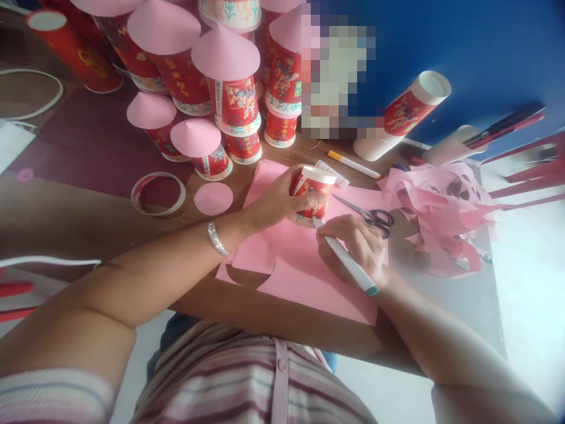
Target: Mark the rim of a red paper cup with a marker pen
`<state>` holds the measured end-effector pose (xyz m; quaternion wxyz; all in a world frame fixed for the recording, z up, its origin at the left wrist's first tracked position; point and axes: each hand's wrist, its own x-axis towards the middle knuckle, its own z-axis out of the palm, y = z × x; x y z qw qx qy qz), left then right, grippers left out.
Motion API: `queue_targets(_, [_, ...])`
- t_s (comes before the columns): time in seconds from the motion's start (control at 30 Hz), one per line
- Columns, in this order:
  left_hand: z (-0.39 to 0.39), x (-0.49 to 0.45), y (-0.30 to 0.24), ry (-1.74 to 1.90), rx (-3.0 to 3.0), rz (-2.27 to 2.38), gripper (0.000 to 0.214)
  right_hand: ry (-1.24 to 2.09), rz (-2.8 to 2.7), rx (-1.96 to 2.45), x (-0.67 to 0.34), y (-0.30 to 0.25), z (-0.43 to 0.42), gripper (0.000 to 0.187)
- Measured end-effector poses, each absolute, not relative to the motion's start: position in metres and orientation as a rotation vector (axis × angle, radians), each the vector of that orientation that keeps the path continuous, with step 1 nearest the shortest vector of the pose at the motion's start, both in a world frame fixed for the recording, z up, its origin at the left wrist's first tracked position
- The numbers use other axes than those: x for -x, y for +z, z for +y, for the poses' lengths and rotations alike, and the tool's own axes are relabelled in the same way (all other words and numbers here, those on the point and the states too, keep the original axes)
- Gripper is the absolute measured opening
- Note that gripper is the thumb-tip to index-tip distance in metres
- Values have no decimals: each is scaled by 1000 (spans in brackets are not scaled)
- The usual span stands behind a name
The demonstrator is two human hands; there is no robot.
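My left hand [289, 197] is wrapped round a red paper cup [312, 187], tilted a little, its white end facing up. In my right hand [355, 244] is a white marker [348, 263] with a green end; its tip touches the pale band near the cup's lower rim, where small green strokes show. Both hands are above pink paper sheets [304, 259], one with a round piece cut from its edge. Scissors [373, 217] with dark handles lie on the paper just beyond my right hand. A white marker with a yellow end [353, 165] lies behind the cup.
Stacked red cups with pink cone tops [227, 56] stand at the back left. Pink paper scraps [450, 206] are heaped at right, near a pen holder [457, 144]. Tilted joined cups [406, 112] stand by the blue wall. A cut ring [158, 193] and pink disc [213, 198] lie left.
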<state>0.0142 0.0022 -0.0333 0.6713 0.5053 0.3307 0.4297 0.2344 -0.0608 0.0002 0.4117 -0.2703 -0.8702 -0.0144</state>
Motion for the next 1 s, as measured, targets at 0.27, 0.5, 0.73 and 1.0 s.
queue_targets(0.27, [2,-14,-33,963,-1135,744,76,-44,-2184,712,-236,2,-61,33])
queue_targets(0.5, [1,-15,-28,955,-1119,721,75,-42,-2144,694,-236,1,-62,36])
queue_targets(0.73, [1,-16,-30,977,-1164,734,79,24,-2186,651,-236,1,-62,34])
queue_targets(1.0, [2,-16,-30,969,-1178,736,79,13,-2210,664,-234,-2,-61,27])
